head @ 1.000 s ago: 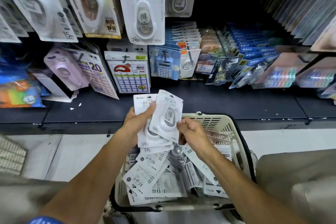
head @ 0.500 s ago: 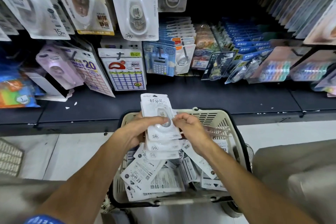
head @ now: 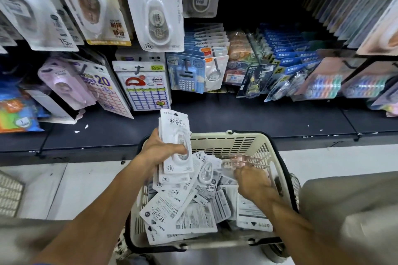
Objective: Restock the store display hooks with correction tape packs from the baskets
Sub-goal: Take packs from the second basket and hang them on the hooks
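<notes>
Fingers (head: 178, 150) of the left hand (head: 160, 153) curl round a small stack of white correction tape packs (head: 175, 142) and hold it upright, just above the near-left rim of the cream plastic basket (head: 228, 139). Half a second ago both hands were on that stack, squaring it up. Now the right hand (head: 252, 185) has let go and dropped down into the basket. Its fingers point away, so I cannot tell if they are spread or pinching a pack. My guess is that the stack is tidy now and the right hand is going for one more pack.

Loose white packs (head: 183, 211) lie in a messy heap in the basket, some face down. They overlap, so pulling one may drag others with it.

Matching white packs on the display hook (head: 154, 6) hang high up, straight above the stack. The way up looks open: only the dark shelf ledge (head: 237, 118) sits between, and it is bare just there. Other hanging cards crowd close on both sides of the hook, so the stack should go up straight. The basket's slotted walls stand close round the right hand, leaving little room to swing sideways.
</notes>
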Tool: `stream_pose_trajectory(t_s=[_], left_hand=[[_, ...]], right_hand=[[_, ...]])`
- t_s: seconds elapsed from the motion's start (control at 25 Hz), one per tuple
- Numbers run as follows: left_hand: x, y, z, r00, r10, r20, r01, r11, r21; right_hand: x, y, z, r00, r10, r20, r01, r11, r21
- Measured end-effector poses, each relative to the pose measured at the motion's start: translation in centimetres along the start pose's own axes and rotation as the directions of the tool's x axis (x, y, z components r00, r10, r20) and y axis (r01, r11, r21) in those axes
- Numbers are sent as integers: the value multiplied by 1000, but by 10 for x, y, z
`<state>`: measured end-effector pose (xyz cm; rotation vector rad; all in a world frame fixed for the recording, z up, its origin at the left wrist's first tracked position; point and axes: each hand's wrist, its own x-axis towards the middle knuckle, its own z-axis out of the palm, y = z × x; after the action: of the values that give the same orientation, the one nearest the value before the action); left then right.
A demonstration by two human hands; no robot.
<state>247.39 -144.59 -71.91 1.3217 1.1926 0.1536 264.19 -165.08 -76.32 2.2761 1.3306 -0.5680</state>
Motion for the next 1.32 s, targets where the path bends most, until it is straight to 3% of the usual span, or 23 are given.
stream_pose_trajectory(t_s=[0.08, 0.2, 0.32, 0.4, 0.56, 0.64, 0.76, 0.84, 0.92, 0.96, 1.0, 1.04, 1.08, 1.12, 1.16, 1.2, 1.28, 1.32], left_hand=[[3, 4, -5, 999, 54, -1, -53, 994, 91], [1, 16, -3, 988, 134, 80, -143, 984, 109], [-10, 31, -1, 956, 208, 208, -221, 974, 41], [-18, 40, 1, 939, 219, 264, -205, 976, -78], [-29, 49, 17, 889, 235, 394, -143, 958, -250], [-33, 47, 17, 877, 222, 426, -85, 945, -316], [-37, 37, 12, 887, 182, 425, -29, 940, -341], [-40, 39, 9, 893, 172, 417, -33, 947, -321], [-43, 50, 10, 917, 179, 355, -69, 952, -299], [-43, 60, 9, 933, 194, 303, -97, 947, -307], [-44, 69, 7, 943, 222, 246, -135, 935, -327], [-45, 79, 3, 948, 260, 184, -184, 918, -350], [-48, 89, -2, 944, 304, 128, -238, 896, -374], [-51, 99, -9, 936, 341, 93, -278, 873, -400], [-54, 110, -16, 925, 368, 94, -299, 858, -418], [-59, 121, -23, 913, 389, 119, -311, 856, -413], [-71, 145, -36, 882, 441, 165, -361, 859, -363], [-77, 158, -43, 868, 467, 169, -398, 858, -324]], right_hand=[[9, 7, -55, 989, -51, -138, 67, 991, 114], [4, 35, -135, 958, -249, -144, 286, 881, 378], [-11, 44, -176, 887, -408, -217, 417, 504, 756], [-16, 40, -184, 868, -386, -313, 430, 268, 862], [-17, 43, -176, 886, -185, -424, 444, 84, 892], [-19, 44, -179, 869, -152, -471, 490, 135, 861], [-21, 43, -189, 833, -170, -527, 544, 431, 720], [-24, 34, -195, 817, -130, -562, 532, 545, 648], [-26, 23, -203, 743, 81, -664, 489, 612, 622], [-28, 21, -208, 673, 234, -701, 488, 572, 659], [-34, 21, -212, 656, 365, -661, 496, 452, 742], [-40, 23, -215, 736, 409, -539, 474, 255, 843], [-47, 24, -215, 863, 307, -402, 405, 54, 913], [-51, 24, -213, 944, 92, -317, 323, -66, 944], [-53, 23, -211, 944, -90, -316, 304, -127, 944], [-52, 22, -210, 914, -146, -378, 349, -188, 918], [-54, 24, -223, 848, -46, -528, 488, -323, 811], [-57, 28, -236, 817, 31, -575, 550, -341, 763]])
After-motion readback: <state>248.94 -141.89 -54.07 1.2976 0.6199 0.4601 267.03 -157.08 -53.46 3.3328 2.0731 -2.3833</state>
